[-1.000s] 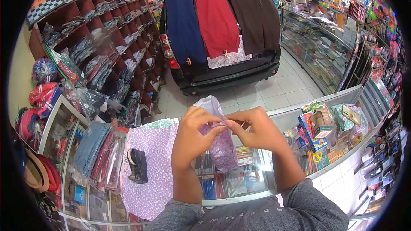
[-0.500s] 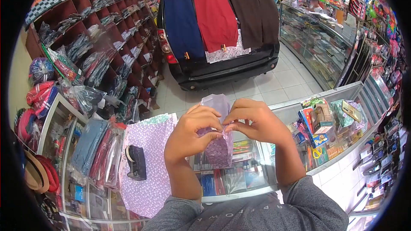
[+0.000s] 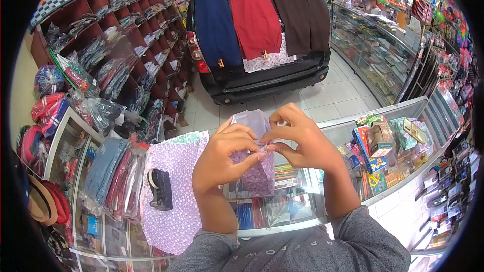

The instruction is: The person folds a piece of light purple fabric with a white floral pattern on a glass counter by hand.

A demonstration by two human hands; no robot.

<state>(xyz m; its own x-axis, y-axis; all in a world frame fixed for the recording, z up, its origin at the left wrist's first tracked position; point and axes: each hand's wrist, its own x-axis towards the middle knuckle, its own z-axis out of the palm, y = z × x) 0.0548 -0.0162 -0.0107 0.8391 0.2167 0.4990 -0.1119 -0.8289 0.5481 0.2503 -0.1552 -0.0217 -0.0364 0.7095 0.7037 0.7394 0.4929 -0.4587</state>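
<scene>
1. Here, at the grip itself, we see both hands closed on one thing: the left hand wraps its fingers round the front of a small purple patterned packet, and the right hand pinches the packet's clear upper edge with thumb and forefinger. The fingertips of the two hands meet at the middle.
2. The packet lies between the hands and mostly below the pinch. Its long axis stands roughly upright: the pale top rises just above the left knuckles, and the patterned body hangs down toward us.
3. Neither hand is nearer, since both touch it. The left carries the body and the right works only the top edge.
4. Below, the packet hangs clear above the glass worktop, apart from it.
5. To the left on the worktop lies a purple patterned cloth with a dark tape dispenser on it, well apart from the hands.
6. Beyond the worktop stands a black car draped with trousers.
7. Against half a second ago, we find the right hand's fingers arched higher and more spread, and the packet's top shows more to the left. The hands sit in nearly the same place.
</scene>
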